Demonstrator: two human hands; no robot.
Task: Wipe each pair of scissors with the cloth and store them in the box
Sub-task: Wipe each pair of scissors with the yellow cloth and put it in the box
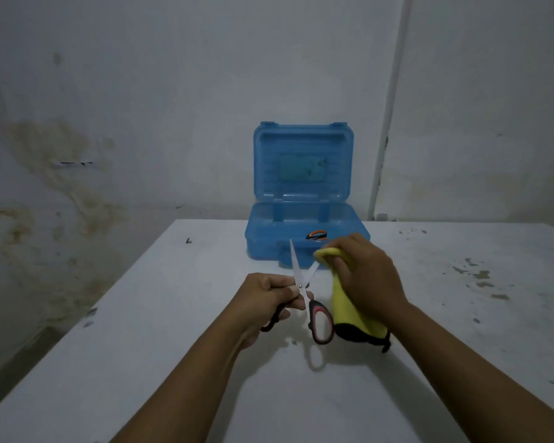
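My left hand [266, 298] grips a pair of scissors [319, 321] with black and pink handles near the pivot, blades spread apart and pointing away from me. My right hand [368, 276] is closed on a yellow cloth [343, 305] with a black edge, and the cloth touches the tip of the right blade. Behind them stands an open blue plastic box [269, 231], lid upright. An orange and black scissor handle [316, 235] shows inside the box, partly hidden by my right hand.
The white table [141, 346] has paint chips and stains at the right [480, 276]. A stained wall stands close behind the box. A white pipe [386, 123] runs up the wall to the right of the box.
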